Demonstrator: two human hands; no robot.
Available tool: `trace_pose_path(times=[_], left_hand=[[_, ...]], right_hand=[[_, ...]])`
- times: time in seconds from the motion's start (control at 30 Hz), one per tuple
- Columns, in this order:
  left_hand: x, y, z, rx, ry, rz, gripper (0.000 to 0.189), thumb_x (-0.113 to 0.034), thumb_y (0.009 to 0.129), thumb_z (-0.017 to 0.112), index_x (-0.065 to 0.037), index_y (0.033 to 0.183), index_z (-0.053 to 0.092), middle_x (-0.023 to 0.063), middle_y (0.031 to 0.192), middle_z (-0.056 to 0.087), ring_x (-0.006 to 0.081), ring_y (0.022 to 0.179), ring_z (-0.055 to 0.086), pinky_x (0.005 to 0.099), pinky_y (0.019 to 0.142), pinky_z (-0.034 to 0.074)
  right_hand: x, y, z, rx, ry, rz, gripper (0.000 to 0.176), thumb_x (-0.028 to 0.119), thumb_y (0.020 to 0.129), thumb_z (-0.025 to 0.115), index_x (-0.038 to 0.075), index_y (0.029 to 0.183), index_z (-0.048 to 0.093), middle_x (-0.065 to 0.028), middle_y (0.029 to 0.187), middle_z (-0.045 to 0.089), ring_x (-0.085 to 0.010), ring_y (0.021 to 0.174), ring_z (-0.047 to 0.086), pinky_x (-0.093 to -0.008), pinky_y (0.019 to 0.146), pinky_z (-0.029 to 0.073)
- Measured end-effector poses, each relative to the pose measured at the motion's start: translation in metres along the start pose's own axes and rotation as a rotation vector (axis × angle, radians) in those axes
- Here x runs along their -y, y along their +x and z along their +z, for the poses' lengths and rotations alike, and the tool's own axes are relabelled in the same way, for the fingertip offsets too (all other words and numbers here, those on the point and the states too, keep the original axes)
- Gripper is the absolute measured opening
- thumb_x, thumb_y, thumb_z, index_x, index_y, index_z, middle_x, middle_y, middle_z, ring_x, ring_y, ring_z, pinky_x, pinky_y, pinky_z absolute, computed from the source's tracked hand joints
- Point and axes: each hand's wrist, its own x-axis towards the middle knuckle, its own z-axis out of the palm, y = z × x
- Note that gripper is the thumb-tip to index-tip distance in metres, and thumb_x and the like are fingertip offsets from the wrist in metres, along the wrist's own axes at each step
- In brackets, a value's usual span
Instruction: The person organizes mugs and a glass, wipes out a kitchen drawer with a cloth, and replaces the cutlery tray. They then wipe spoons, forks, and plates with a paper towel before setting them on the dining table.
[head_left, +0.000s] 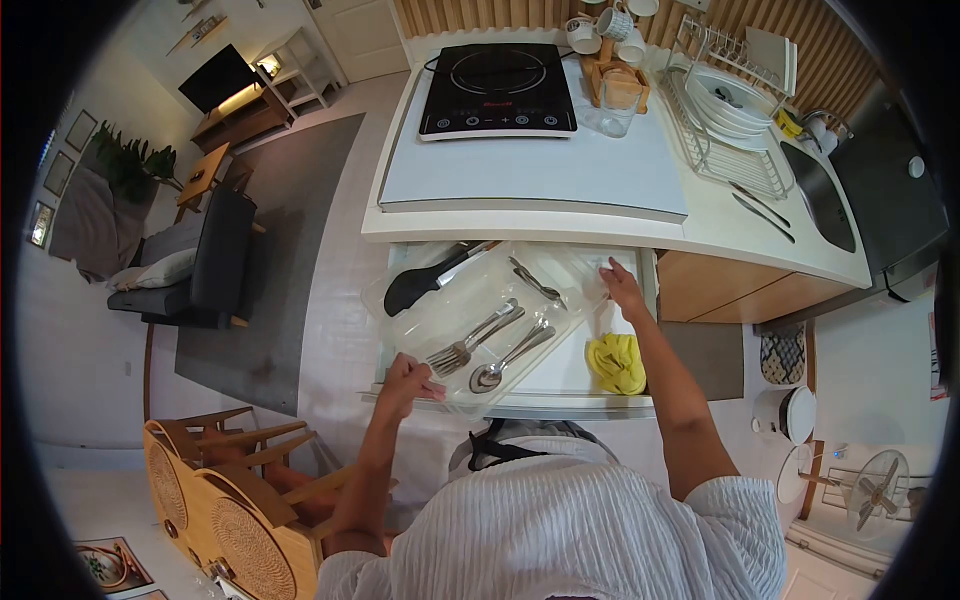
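A clear plastic cutlery tray (450, 308) sits skewed over the open white drawer (570, 372). My left hand (405, 383) grips its near left corner, fingers closed on the rim. At the far right edge, my right hand (622, 285) pinches the rim between thumb and fingers. Inside the tray lie forks (455, 352), spoons (487, 376), smaller spoons (535, 280) farther back and a black-headed utensil (412, 287) on the left. A crumpled yellow cloth (616, 362) rests on the drawer floor, below my right hand.
Above the drawer, the counter holds a black induction cooktop (498, 90), a glass jar (619, 105), mugs (583, 35) and a dish rack (725, 120) with plates. Two knives (763, 212) lie near the sink (815, 190). Wooden chairs (250, 480) stand behind on the left.
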Motion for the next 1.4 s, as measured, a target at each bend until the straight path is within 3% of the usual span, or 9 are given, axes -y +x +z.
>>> trace_pose_path(times=[0.17,0.53,0.7,0.93,1.0,1.13,1.17,1.2,1.4], left_hand=[[-0.022,0.022,-0.035,0.033,0.124,-0.075,0.016,-0.005,0.080,0.052,0.001,0.090,0.041,0.0177,0.076,0.057,0.0268,0.056,0.062,0.0355,0.048,0.054],[-0.030,0.139,-0.023,-0.054,0.597,0.097,0.017,-0.003,0.073,0.052,0.007,0.088,0.055,0.0170,0.073,0.059,0.0265,0.057,0.063,0.0328,0.044,0.049],[-0.046,0.203,-0.013,-0.085,0.783,0.272,0.039,-0.006,0.067,0.053,0.004,0.104,0.056,0.0195,0.100,0.062,0.0317,0.092,0.061,0.0367,0.076,0.049],[-0.048,0.183,0.010,-0.096,0.770,0.550,0.056,-0.006,0.070,0.054,0.005,0.123,0.044,0.0248,0.123,0.048,0.0352,0.117,0.045,0.0356,0.101,0.032],[-0.021,0.152,0.035,-0.543,0.745,0.746,0.065,-0.006,0.070,0.058,0.010,0.128,0.033,0.0314,0.129,0.037,0.0418,0.123,0.032,0.0418,0.106,0.023],[0.059,0.089,0.076,-0.337,0.509,0.416,0.092,-0.013,0.069,0.067,0.016,0.132,0.005,0.0332,0.133,0.024,0.0420,0.127,0.019,0.0432,0.109,0.010],[0.100,0.097,0.079,-0.284,0.217,0.249,0.089,-0.011,0.072,0.066,0.012,0.133,0.006,0.0316,0.132,0.026,0.0373,0.120,0.034,0.0410,0.101,0.031],[0.053,0.044,0.102,-0.187,0.005,0.012,0.083,-0.006,0.075,0.061,0.008,0.136,0.006,0.0290,0.119,0.043,0.0300,0.096,0.055,0.0345,0.070,0.051],[0.067,0.066,0.069,-0.191,0.052,0.219,0.069,0.000,0.077,0.050,0.007,0.134,0.013,0.0176,0.083,0.059,0.0205,0.063,0.060,0.0297,0.046,0.048]], right_hand=[[-0.014,-0.003,-0.012,0.310,-0.181,-0.014,0.053,0.002,0.075,0.058,-0.002,0.126,0.045,-0.0075,0.075,0.059,-0.0118,0.057,0.055,-0.0258,0.047,0.049],[-0.015,-0.116,-0.047,0.120,-0.265,0.043,0.023,-0.001,0.069,0.058,-0.008,0.091,0.053,-0.0090,0.068,0.054,-0.0167,0.054,0.058,-0.0294,0.048,0.052],[-0.015,-0.143,-0.019,0.261,-0.064,0.396,0.021,0.009,0.074,0.061,-0.008,0.085,0.056,-0.0135,0.072,0.058,-0.0207,0.056,0.060,-0.0317,0.053,0.055],[-0.016,-0.154,0.021,0.325,0.246,0.599,0.021,0.012,0.085,0.054,-0.009,0.083,0.055,-0.0172,0.073,0.059,-0.0269,0.061,0.063,-0.0375,0.058,0.057],[-0.006,-0.152,0.033,0.329,0.273,0.618,0.021,0.011,0.085,0.053,-0.010,0.085,0.054,-0.0184,0.074,0.059,-0.0281,0.062,0.063,-0.0393,0.058,0.057],[0.014,-0.162,0.058,0.345,0.424,0.679,0.023,0.006,0.083,0.054,-0.014,0.091,0.047,-0.0233,0.080,0.058,-0.0322,0.065,0.064,-0.0443,0.062,0.058],[0.018,-0.164,0.063,0.364,0.500,0.725,0.023,0.005,0.083,0.054,-0.015,0.092,0.046,-0.0244,0.082,0.058,-0.0330,0.066,0.064,-0.0446,0.063,0.058],[0.021,-0.166,0.066,0.394,0.523,0.763,0.025,0.006,0.084,0.055,-0.015,0.092,0.046,-0.0259,0.083,0.058,-0.0338,0.069,0.064,-0.0432,0.066,0.058],[0.033,-0.166,0.053,0.492,0.428,0.631,0.045,0.028,0.086,0.057,-0.013,0.100,0.044,-0.0215,0.083,0.060,-0.0285,0.068,0.065,-0.0354,0.058,0.057]])
